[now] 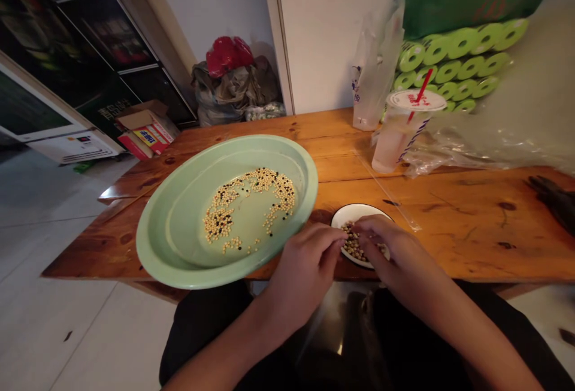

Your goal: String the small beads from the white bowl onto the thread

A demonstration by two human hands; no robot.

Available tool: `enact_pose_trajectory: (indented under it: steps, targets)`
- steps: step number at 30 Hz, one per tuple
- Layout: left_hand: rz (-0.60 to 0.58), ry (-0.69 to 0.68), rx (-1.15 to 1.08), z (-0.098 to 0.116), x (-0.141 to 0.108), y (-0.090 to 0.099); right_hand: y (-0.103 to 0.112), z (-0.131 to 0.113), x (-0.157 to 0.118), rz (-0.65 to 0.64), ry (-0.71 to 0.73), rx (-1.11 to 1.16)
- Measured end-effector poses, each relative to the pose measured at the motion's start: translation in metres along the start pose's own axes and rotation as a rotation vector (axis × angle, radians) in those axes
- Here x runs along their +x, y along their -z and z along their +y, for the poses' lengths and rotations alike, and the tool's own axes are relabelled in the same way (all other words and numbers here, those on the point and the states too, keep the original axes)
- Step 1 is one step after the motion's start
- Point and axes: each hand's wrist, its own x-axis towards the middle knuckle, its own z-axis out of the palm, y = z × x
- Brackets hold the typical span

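Left hand point(303, 274) and right hand point(390, 253) pinching soybeans point(353, 244) in a white bowl point(348, 213)

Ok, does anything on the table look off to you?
Yes. The green basin has its near rim jutting past the front edge of the table, so it looks poorly supported. Also, dark beans lie mixed among the pale beans inside it, standing out by colour.

Single head-worn view, facing forward and down over left hand point(300, 277), right hand point(395, 253), wooden table point(467, 229); close.
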Motion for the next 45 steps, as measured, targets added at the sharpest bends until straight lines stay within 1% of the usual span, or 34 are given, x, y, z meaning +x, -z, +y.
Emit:
enact_pose_trajectory:
  steps: [1, 3, 7, 9, 12, 15, 17, 19, 21, 24, 27, 29, 31, 33, 36, 38, 42, 45]
  targets:
    - [-0.002, -0.015, 0.015, -0.001, 0.000, -0.002, -0.001, 0.002, 0.000, 0.023, -0.004, -0.038]
    - [-0.014, -0.026, 0.028, -0.002, 0.001, -0.004, -0.002, 0.004, 0.001, 0.029, -0.005, -0.077]
    - [0.000, -0.007, 0.030, -0.002, 0.000, -0.004, 0.002, 0.000, 0.001, -0.034, 0.057, -0.090]
    - [0.028, 0.019, -0.010, -0.001, 0.000, -0.001, 0.004, -0.006, 0.001, -0.049, 0.051, -0.049]
    - [0.069, 0.070, -0.145, 0.002, -0.001, 0.003, 0.008, -0.015, -0.002, -0.046, -0.003, 0.115]
    - [0.105, 0.150, -0.316, 0.007, -0.001, 0.009, 0.010, -0.025, -0.004, -0.035, -0.049, 0.399]
    - [0.122, 0.214, -0.396, 0.010, -0.001, 0.012, 0.011, -0.030, -0.005, -0.050, -0.099, 0.547]
    - [0.134, 0.255, -0.448, 0.012, -0.001, 0.014, 0.011, -0.034, -0.006, -0.061, -0.134, 0.606]
    - [0.155, 0.278, -0.507, 0.014, -0.002, 0.016, 0.012, -0.036, -0.008, -0.021, -0.126, 0.600]
    - [0.195, 0.314, -0.625, 0.018, -0.003, 0.019, 0.014, -0.039, -0.012, 0.077, -0.071, 0.494]
    - [0.227, 0.321, -0.715, 0.021, -0.006, 0.024, 0.014, -0.044, -0.018, 0.128, 0.060, 0.359]
    - [0.225, 0.307, -0.754, 0.022, -0.008, 0.026, 0.013, -0.050, -0.021, 0.163, 0.153, 0.335]
    - [0.198, 0.288, -0.790, 0.022, -0.010, 0.028, 0.011, -0.054, -0.024, 0.195, 0.218, 0.350]
    - [0.161, 0.275, -0.833, 0.021, -0.012, 0.028, 0.009, -0.057, -0.025, 0.198, 0.258, 0.356]
    - [0.107, 0.307, -0.923, 0.021, -0.013, 0.028, 0.007, -0.058, -0.026, 0.197, 0.321, 0.345]
    - [0.072, 0.335, -1.000, 0.020, -0.013, 0.028, 0.006, -0.057, -0.026, 0.221, 0.364, 0.339]
    - [0.012, 0.347, -1.140, 0.017, -0.014, 0.027, 0.007, -0.059, -0.025, 0.265, 0.398, 0.302]
    - [-0.003, 0.343, -1.183, 0.015, -0.014, 0.027, 0.007, -0.060, -0.025, 0.308, 0.436, 0.214]
